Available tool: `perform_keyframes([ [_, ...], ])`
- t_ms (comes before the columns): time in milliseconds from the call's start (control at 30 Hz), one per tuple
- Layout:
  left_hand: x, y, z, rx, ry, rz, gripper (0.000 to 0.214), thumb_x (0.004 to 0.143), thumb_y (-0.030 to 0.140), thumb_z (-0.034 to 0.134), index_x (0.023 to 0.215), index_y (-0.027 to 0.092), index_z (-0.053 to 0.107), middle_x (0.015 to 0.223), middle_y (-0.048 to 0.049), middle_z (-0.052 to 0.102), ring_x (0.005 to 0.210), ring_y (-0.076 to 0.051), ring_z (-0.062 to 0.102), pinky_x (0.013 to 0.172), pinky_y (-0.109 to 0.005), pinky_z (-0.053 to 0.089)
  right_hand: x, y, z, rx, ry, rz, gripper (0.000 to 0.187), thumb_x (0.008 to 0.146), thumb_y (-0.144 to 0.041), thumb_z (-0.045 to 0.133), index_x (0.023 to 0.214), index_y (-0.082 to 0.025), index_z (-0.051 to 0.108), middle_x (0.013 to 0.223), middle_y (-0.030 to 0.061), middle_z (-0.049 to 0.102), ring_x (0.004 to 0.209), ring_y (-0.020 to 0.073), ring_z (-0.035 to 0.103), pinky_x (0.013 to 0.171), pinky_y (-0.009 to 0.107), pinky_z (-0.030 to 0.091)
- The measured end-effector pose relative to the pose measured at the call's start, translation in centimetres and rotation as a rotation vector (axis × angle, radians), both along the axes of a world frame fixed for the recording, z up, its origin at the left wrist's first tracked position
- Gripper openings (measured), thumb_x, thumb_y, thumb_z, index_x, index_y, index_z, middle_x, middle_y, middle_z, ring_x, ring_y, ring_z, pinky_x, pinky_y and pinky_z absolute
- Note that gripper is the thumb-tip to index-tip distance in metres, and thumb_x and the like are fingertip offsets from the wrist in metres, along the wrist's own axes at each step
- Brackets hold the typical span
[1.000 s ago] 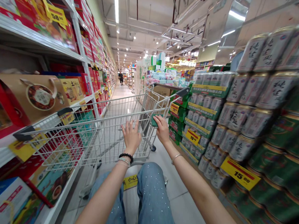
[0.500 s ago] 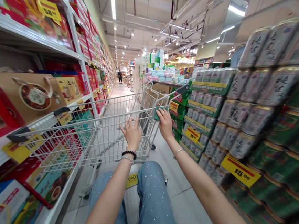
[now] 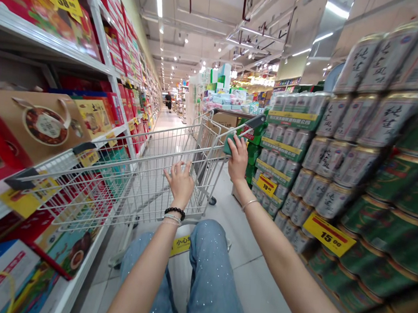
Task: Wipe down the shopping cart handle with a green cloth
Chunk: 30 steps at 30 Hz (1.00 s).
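Observation:
A metal wire shopping trolley [image 3: 120, 183] stands tilted in front of me in a shop aisle. My right hand [image 3: 238, 160] is wrapped round the green grip of the trolley handle [image 3: 230, 144]. My left hand [image 3: 180, 182] rests against the rear wire panel of the trolley, fingers curled on its top bar. A black bead bracelet sits on my left wrist and a thin bangle on my right. My knee in blue jeans [image 3: 210, 272] is raised below the hands.
Shelves of red and brown gift boxes [image 3: 45, 124] run along the left. Stacked packs of silver and green cans [image 3: 357, 153] with yellow price tags fill the right. The tiled aisle floor [image 3: 256, 285] runs ahead; a person in dark clothes [image 3: 168, 100] walks far off.
The trolley has moved forward and its right end has risen. My right hand went up with the handle. The view has shifted slightly forward along the aisle.

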<state>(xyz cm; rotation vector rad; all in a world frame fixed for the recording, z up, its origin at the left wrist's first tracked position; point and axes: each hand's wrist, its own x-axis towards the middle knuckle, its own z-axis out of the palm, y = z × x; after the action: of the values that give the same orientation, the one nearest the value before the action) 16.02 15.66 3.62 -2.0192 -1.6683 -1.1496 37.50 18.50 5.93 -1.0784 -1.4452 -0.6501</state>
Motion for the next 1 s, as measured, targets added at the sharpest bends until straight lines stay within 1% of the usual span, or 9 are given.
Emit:
perform_keyframes([
  [67, -0.1, 0.1, -0.1, 0.01, -0.01, -0.007, 0.058, 0.079, 0.008, 0.048, 0.134, 0.024, 0.057, 0.135, -0.0118, 0.056, 0.132, -0.03, 0.044, 0.119, -0.062, 0.018, 0.2, 0.9, -0.1, -0.024, -0.009, 0.0, 0.072, 0.081, 0.002, 0.031, 0.144, -0.028, 0.048, 0.156, -0.0006, 0.04, 0.153, 0.0181, 0.016, 0.124, 0.052, 0.022],
  [133, -0.2, 0.2, -0.1, 0.019, -0.018, -0.021, 0.057, 0.079, 0.007, 0.047, 0.133, 0.024, 0.058, 0.133, -0.0115, 0.056, 0.131, -0.029, 0.046, 0.12, -0.06, 0.02, -0.3, 1.5, -1.7, -0.062, -0.049, 0.015, 0.071, 0.082, 0.002, 0.03, 0.143, -0.028, 0.049, 0.156, -0.0008, 0.041, 0.153, 0.0174, 0.013, 0.124, 0.051, 0.021],
  [367, -0.9, 0.2, 0.0, 0.008, 0.014, -0.044, 0.06, 0.08, 0.004, 0.043, 0.135, 0.025, 0.057, 0.132, -0.0111, 0.058, 0.13, -0.028, 0.047, 0.12, -0.057, 0.019, -2.9, 0.3, -13.0, -0.278, -0.111, 0.087, 0.071, 0.079, 0.004, 0.032, 0.141, -0.024, 0.054, 0.151, 0.0035, 0.049, 0.153, 0.0179, 0.012, 0.122, 0.049, 0.029],
  [467, -0.9, 0.0, 0.0, -0.008, 0.045, -0.04, 0.062, 0.081, 0.004, 0.043, 0.138, 0.026, 0.054, 0.135, -0.0112, 0.056, 0.131, -0.027, 0.046, 0.12, -0.058, 0.018, -3.0, -1.2, -15.8, -0.351, -0.169, 0.203, 0.072, 0.077, 0.005, 0.033, 0.138, -0.025, 0.057, 0.147, 0.0045, 0.054, 0.151, 0.0182, 0.021, 0.118, 0.05, 0.035],
  [567, -0.9, -0.2, -0.3, -0.008, 0.063, -0.045, 0.063, 0.082, 0.004, 0.043, 0.139, 0.027, 0.052, 0.137, -0.0107, 0.055, 0.133, -0.027, 0.044, 0.12, -0.058, 0.019, -2.6, -2.2, -14.8, -0.31, -0.119, 0.244, 0.072, 0.077, 0.004, 0.032, 0.137, -0.025, 0.057, 0.146, 0.0054, 0.054, 0.149, 0.018, 0.028, 0.118, 0.048, 0.036],
  [767, -0.5, -0.3, -0.5, -0.001, 0.032, -0.038, 0.063, 0.08, 0.004, 0.044, 0.139, 0.026, 0.053, 0.137, -0.0117, 0.054, 0.134, -0.028, 0.043, 0.12, -0.06, 0.019, -2.5, -0.8, -5.0, -0.121, 0.019, 0.091, 0.072, 0.081, 0.002, 0.032, 0.143, -0.029, 0.049, 0.155, 0.0016, 0.042, 0.152, 0.0185, 0.02, 0.123, 0.054, 0.02],
  [833, -0.4, -0.4, -0.4, 0.004, 0.021, -0.034, 0.061, 0.081, 0.005, 0.044, 0.137, 0.025, 0.054, 0.135, -0.0117, 0.055, 0.134, -0.029, 0.044, 0.12, -0.06, 0.019, -3.2, 0.0, -3.1, -0.114, 0.023, 0.042, 0.072, 0.081, 0.002, 0.033, 0.146, -0.028, 0.046, 0.158, 0.0016, 0.037, 0.152, 0.0194, 0.019, 0.124, 0.055, 0.017],
  [900, -0.3, -0.5, -0.3, 0.007, 0.016, -0.028, 0.059, 0.081, 0.006, 0.044, 0.136, 0.024, 0.056, 0.134, -0.0117, 0.056, 0.133, -0.029, 0.045, 0.12, -0.059, 0.02, -4.1, 0.6, -3.0, -0.127, 0.019, 0.014, 0.072, 0.082, 0.001, 0.033, 0.147, -0.027, 0.044, 0.16, 0.0022, 0.034, 0.152, 0.0198, 0.018, 0.124, 0.054, 0.018],
  [1000, -0.2, -0.5, -0.1, 0.012, 0.014, -0.019, 0.059, 0.08, 0.006, 0.045, 0.134, 0.024, 0.057, 0.133, -0.0118, 0.057, 0.131, -0.028, 0.046, 0.12, -0.057, 0.021, -5.3, 0.9, -5.5, -0.157, -0.008, 0.015, 0.069, 0.084, 0.002, 0.034, 0.145, -0.026, 0.047, 0.158, 0.003, 0.038, 0.152, 0.0197, 0.016, 0.123, 0.052, 0.022],
])
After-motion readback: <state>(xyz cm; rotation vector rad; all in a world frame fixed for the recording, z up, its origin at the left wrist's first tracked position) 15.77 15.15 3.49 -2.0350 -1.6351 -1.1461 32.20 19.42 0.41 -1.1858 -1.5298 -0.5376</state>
